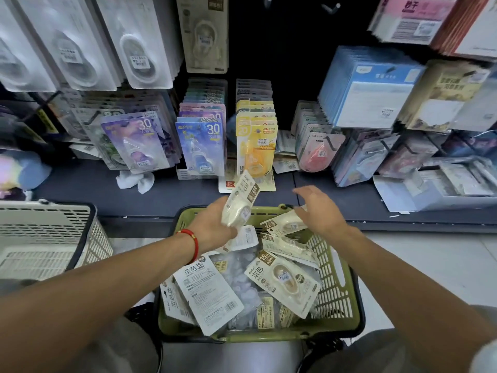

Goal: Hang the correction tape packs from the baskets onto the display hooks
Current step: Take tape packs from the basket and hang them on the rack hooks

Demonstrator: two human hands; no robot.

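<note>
A green basket (336, 286) in front of me holds several cream correction tape packs, among them one lying face up (282, 281). My left hand (212, 227), with a red string on its wrist, grips a small stack of these packs (239, 203) upright above the basket's far rim. My right hand (317, 208) hovers over the far right corner, fingers spread and bent down onto another pack (285, 224); whether it holds that pack I cannot tell. Bare display hooks (330, 8) stick out of the dark panel at the top.
A dark shelf (166, 195) runs behind the basket, with coloured tape packs (200, 146) standing on it and a crumpled tissue (135, 180). A white basket (45, 238) sits at the left. Blue and beige packets (371, 87) hang at the right.
</note>
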